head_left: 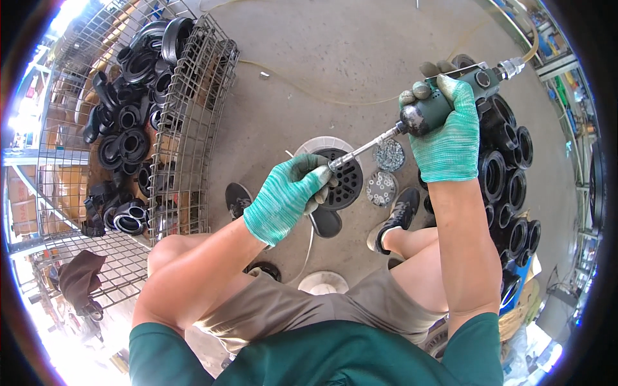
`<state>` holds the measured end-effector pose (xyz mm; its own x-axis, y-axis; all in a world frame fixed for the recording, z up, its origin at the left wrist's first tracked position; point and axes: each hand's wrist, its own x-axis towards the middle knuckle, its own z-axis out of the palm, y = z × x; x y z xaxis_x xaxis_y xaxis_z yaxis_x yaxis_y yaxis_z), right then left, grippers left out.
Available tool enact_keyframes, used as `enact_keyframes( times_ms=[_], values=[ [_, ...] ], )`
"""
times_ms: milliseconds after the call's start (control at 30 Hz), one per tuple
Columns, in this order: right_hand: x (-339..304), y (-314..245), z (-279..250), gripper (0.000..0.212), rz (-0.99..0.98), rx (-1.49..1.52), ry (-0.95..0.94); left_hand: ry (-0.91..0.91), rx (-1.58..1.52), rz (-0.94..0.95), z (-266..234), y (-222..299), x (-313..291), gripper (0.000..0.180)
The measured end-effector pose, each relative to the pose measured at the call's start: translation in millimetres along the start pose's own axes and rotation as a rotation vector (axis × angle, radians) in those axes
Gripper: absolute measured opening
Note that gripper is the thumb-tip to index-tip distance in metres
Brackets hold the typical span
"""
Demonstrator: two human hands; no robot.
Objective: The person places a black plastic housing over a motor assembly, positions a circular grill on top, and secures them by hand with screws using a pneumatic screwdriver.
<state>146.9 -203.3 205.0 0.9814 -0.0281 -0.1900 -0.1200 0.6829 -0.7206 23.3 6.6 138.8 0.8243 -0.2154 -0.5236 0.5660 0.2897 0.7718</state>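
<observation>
The left hand [286, 196], gloved green, is curled around the tip of the air screwdriver [425, 112], just above a round black grate [344, 183] on the floor. Higher up, the right hand [447, 125] grips the tool's body, forearm upright. Beyond stands a wire cage [193, 122] of black fittings.
</observation>
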Motion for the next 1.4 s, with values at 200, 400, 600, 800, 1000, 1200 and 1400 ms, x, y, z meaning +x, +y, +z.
enact_keyframes(
  times_ms=[200,400,600,800,1000,1200,1400],
  values=[
    [6,4,-5,0.024,-0.030,-0.011,-0.001,0.048,0.016,0.025,6,5,6,0.025],
    [14,12,-8,0.019,0.007,0.004,-0.007,0.108,0.054,0.050,1,-1,15,0.033],
    [22,16,-8,0.015,0.050,0.049,0.050,0.076,-0.098,0.006,-2,1,21,0.034],
    [26,18,-10,0.023,0.089,-0.037,-0.014,0.143,0.402,0.208,-10,6,37,0.025],
    [20,27,-12,0.026,0.084,-0.216,-0.177,0.140,0.641,0.156,-20,-9,55,0.025],
    [14,49,-26,0.040,0.069,-0.320,-0.267,0.161,0.871,0.141,-33,-40,84,0.026],
    [9,54,-32,0.043,0.028,-0.368,-0.264,0.204,1.033,0.141,-22,-34,96,0.029]
  ],
)
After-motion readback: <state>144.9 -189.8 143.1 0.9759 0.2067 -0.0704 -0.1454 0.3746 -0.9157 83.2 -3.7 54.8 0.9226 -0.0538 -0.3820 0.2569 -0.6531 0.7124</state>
